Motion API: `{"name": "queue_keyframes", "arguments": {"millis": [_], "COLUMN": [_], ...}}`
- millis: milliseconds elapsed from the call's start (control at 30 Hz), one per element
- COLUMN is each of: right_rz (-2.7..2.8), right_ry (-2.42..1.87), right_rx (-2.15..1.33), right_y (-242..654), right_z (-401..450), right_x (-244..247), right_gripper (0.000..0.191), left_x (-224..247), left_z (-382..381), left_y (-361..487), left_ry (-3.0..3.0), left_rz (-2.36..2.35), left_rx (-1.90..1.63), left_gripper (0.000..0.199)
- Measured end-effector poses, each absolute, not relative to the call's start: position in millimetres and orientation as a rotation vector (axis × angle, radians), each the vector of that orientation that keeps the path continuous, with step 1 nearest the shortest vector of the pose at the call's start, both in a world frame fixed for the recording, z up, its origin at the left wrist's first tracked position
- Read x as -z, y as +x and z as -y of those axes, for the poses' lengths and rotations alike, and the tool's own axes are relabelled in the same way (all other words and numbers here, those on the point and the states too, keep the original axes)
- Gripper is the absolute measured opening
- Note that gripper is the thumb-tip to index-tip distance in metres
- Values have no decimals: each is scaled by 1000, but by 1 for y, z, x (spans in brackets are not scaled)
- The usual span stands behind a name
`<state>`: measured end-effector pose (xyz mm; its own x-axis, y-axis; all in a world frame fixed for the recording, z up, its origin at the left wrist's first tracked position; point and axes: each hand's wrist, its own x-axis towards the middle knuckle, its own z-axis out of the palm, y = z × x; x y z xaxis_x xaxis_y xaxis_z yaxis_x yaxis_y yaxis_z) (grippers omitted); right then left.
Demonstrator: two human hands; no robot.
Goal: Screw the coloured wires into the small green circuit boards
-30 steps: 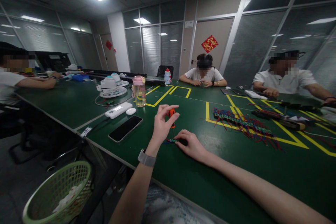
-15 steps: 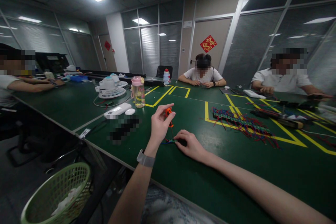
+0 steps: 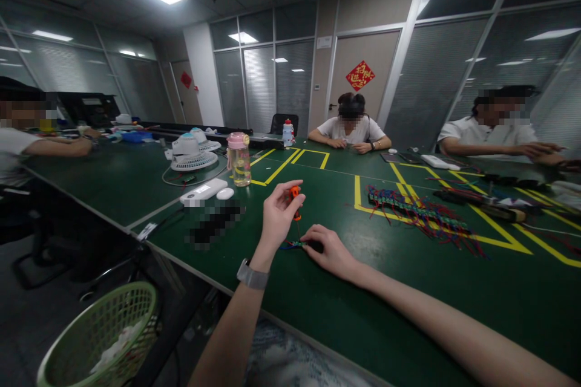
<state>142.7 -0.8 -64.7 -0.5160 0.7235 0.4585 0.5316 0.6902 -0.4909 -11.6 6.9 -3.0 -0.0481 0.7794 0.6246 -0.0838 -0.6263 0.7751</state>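
My left hand [image 3: 278,211] grips an orange-handled screwdriver [image 3: 296,195], held nearly upright with its thin shaft pointing down. The tip meets a small green circuit board [image 3: 296,244] with coloured wires, lying on the green table [image 3: 363,308]. My right hand [image 3: 327,251] rests on the tabletop, its thumb and fingers closed on the right end of that board. Farther right lies a long row of similar green boards [image 3: 417,211] with red and blue wires.
Left of my hands are a pink-lidded bottle [image 3: 239,159], white fans [image 3: 193,152], a white power strip [image 3: 204,191] and a white mouse [image 3: 225,193]. A green basket [image 3: 97,338] stands on the floor. Co-workers sit across and at both sides. Tools [image 3: 490,205] lie far right.
The screwdriver's handle has turned slightly in my left hand, which has shifted a little to the right. My right hand and the board stay put. The right co-worker's hands have come together.
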Motion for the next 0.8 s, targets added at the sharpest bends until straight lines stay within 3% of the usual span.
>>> {"name": "queue_keyframes", "arguments": {"millis": [133, 333, 667, 800], "right_rz": [2247, 2244, 2244, 2246], "right_ry": [-941, -937, -914, -917], "right_rx": [-378, -377, -367, -364], "right_y": [143, 143, 144, 144], "right_z": [0, -2, -2, 0], "right_x": [67, 68, 69, 68], "right_gripper": [14, 15, 14, 15], "left_x": [1, 2, 3, 4], "left_z": [-6, -7, -9, -10], "left_y": [-12, -6, -14, -11], "left_ry": [1686, 1452, 1648, 1537], "left_rz": [-803, -550, -821, -618], "left_rx": [-1754, -1610, -1794, -1699], "left_gripper": [27, 37, 26, 34]}}
